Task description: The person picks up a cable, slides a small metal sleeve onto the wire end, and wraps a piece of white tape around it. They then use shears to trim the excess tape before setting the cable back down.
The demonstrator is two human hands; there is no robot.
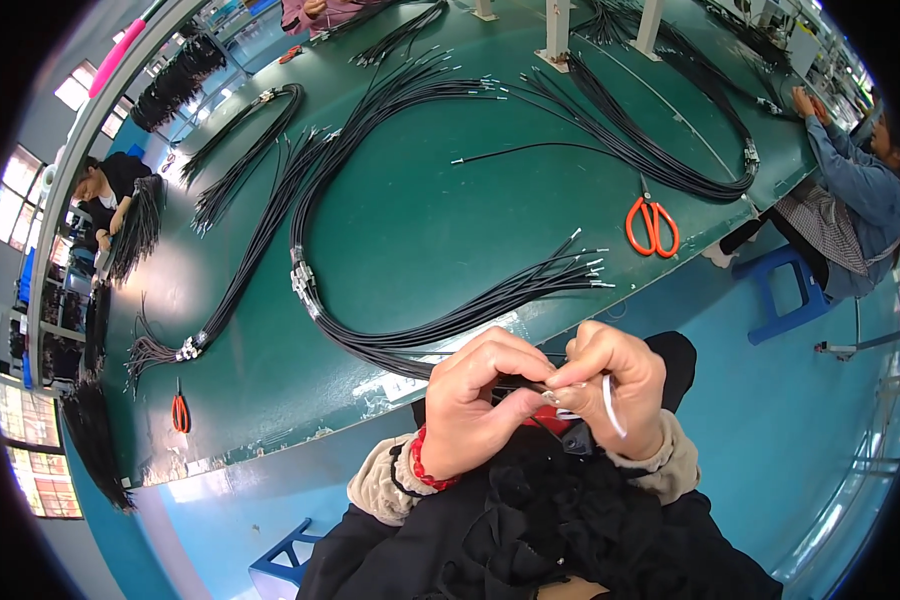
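Both hands are close together, just above the person's lap & near the front edge of the green surface (420, 230). Left hand (475, 400) is curled, fingers pinched on a thin black wire (515, 383). Right hand (615, 385) is curled too, pinching the wire's shiny metal tip & holding a thin white tie (612, 405) that hangs down from the fingers. Fingertips of both hands nearly touch. The wire looks light & bendy, like a soft string w/ a bit of spring, so it prob. flops if held far from the end. Best spot to hold it is right by the tip, one hand on each side, as the hands do now. The metal tip is small & may slip or bend, so a soft pinch seems right. The white tie looks thin, light & a bit stiff. On the surface lies a big bundle of black wires (450, 320) w/ bare silver ends, near the hands. Orange scissors (652, 225) lie further back on the right, well apart. Small red cutters (180, 412) lie at the left edge. Other people work at the far sides.
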